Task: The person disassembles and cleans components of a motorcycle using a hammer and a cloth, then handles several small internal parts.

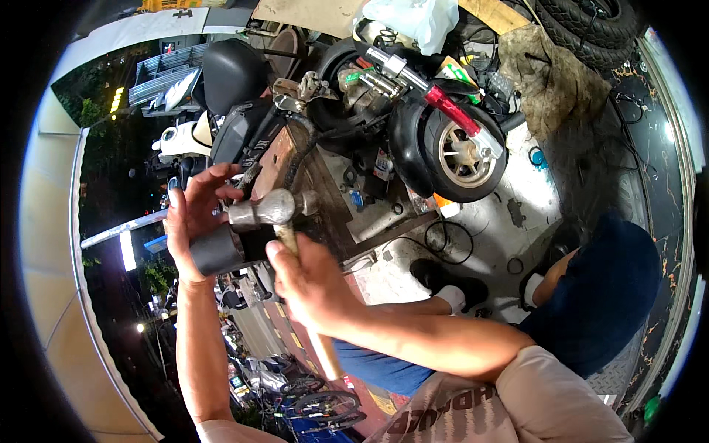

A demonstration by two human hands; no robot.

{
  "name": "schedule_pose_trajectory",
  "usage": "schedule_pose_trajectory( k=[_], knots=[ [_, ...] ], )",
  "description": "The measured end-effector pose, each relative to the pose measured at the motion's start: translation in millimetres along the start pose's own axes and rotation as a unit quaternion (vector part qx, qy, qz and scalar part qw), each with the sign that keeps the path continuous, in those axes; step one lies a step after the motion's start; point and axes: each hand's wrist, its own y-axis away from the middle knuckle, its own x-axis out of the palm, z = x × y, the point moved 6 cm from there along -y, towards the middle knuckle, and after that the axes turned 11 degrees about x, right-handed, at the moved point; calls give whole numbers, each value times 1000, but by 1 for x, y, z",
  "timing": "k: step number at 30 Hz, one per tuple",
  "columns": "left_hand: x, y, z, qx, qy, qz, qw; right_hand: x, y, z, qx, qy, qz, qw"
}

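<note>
My right hand [309, 284] grips the pale wooden handle of a ball-peen hammer [279, 207], whose steel head overlaps the top of a dark cylindrical piece [214, 255]. Whether head and piece touch, I cannot tell. My left hand [190, 221] is raised around that piece, thumb and fingers curved, steadying it from the far left side. Behind the hammer head runs a black hose or cable [301, 148] over a worn wooden board [332, 192].
A scooter front wheel [464, 159] with a red fork leg [450, 111] lies beyond my hands among tyres [594, 33], tools and bags. A scooter seat [233, 74] stands behind. My legs are at lower right, by a loose cable [450, 255]. Bicycles [325, 406] appear at the bottom.
</note>
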Motion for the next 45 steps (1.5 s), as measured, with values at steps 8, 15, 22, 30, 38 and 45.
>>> schedule_pose_trajectory(
  k=[8, 15, 22, 30, 38, 45],
  knots=[
    [-12, 3, -2, 21, -77, -16, 997, -11, -3, 10, 16, -79, -3, 997],
    [-19, 1, 1, 45, -73, -41, 996, -10, -11, 8, -44, 119, 7, 992],
    [-23, 1, 6, 44, -77, -59, 994, -3, 10, -19, 28, 89, 22, 995],
    [-37, 2, 16, 17, -60, -116, 991, 1, 35, -28, 10, 276, 63, 959],
    [-51, 21, 11, 157, 3, -276, 948, -169, 38, -85, 158, 326, -211, 908],
    [-76, 78, 20, 259, 170, -367, 877, -340, 120, -101, 278, 672, -399, 559]
  ],
)
